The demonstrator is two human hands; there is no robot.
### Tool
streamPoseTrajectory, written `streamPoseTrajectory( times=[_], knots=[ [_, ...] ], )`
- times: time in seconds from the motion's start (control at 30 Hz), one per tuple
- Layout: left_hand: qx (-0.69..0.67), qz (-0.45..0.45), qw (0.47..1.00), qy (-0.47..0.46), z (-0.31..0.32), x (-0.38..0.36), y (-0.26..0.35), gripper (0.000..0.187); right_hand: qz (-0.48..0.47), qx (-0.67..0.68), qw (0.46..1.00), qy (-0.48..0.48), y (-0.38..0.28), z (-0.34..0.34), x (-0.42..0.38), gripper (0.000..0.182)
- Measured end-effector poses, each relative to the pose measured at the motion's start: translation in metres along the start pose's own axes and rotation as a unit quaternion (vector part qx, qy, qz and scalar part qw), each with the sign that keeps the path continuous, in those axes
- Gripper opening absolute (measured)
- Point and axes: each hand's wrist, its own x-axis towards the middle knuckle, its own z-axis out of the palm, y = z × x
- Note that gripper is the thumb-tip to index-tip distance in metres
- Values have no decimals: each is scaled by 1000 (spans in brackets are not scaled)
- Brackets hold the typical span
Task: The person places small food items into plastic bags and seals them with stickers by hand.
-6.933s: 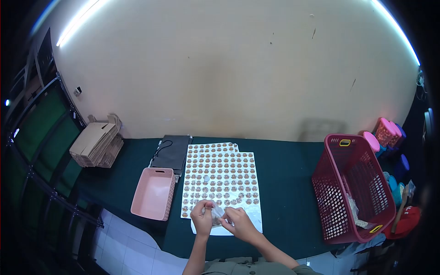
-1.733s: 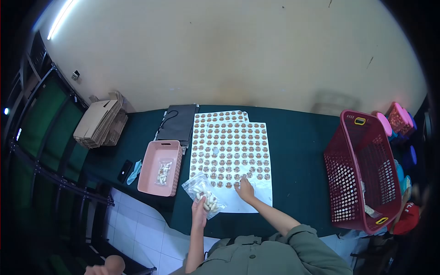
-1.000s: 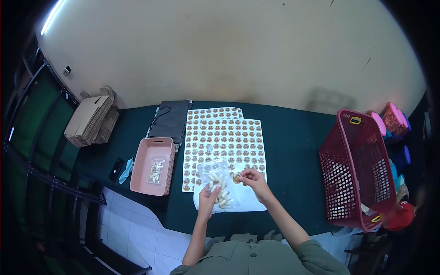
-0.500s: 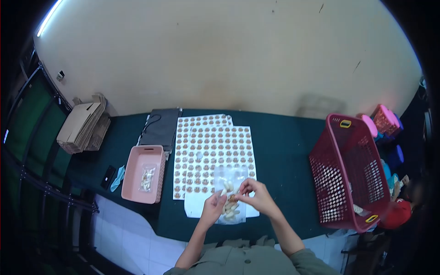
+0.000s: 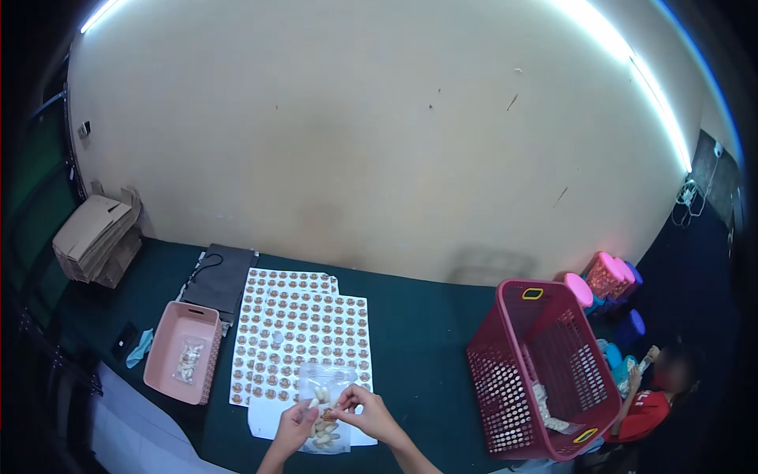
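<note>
A clear zip-top plastic bag (image 5: 338, 377) lies over the lower part of the sticker sheets (image 5: 316, 316), with several pale oblong pieces (image 5: 325, 433) inside. My left hand (image 5: 294, 425) pinches the bag at its left side. On the bag's right, my right hand (image 5: 368, 412) is closed, thumb and fingertip pressed on a small round brown sticker (image 5: 328, 414) against the bag's front. The sheets are white with rows of matching round stickers.
To the left stands a pink basket (image 5: 154, 359) holding a filled bag (image 5: 188, 359), near a blue mask (image 5: 140, 348), black bag (image 5: 225, 278) and folded cardboard (image 5: 95, 229). A tall maroon basket (image 5: 493, 355) stands right; beyond it are pink-lidded jars (image 5: 604, 272) and a person in red (image 5: 643, 415).
My view has tilted up and shifted right, so the table sits lower and further left. Both hands remain at the bag, with the sticker still at the right fingertips.
</note>
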Motion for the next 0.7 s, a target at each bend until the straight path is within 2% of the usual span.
streamPoseTrajectory(
  times=[0.07,0.17,0.23,0.3,0.37,0.43,0.5,0.53,0.7],
  knots=[
    [24,5,1000,4,-4,-1,-9,34,15,-2,1000,2,2,3,1,26],
    [-10,1,1000,-17,1,0,0,34,-45,5,999,18,8,1,-2,24],
    [-28,-9,999,-24,8,12,6,33,-42,-33,998,22,7,-1,-1,24],
    [103,81,991,8,-3,5,-18,34,-36,-27,999,27,9,-1,0,24],
    [205,19,978,27,0,-2,3,35,-48,-61,995,65,2,2,-4,23],
    [59,-5,998,-4,6,1,4,35,-38,-35,996,66,-2,2,-5,25],
    [83,-14,996,19,8,-1,3,34,-58,-59,994,70,-3,1,-7,24],
    [22,-5,1000,13,12,-1,6,34,-63,-51,994,70,-1,2,-6,23],
    [5,-1,1000,-7,15,-3,10,34,-70,-79,991,85,-8,4,-11,25]
  ],
)
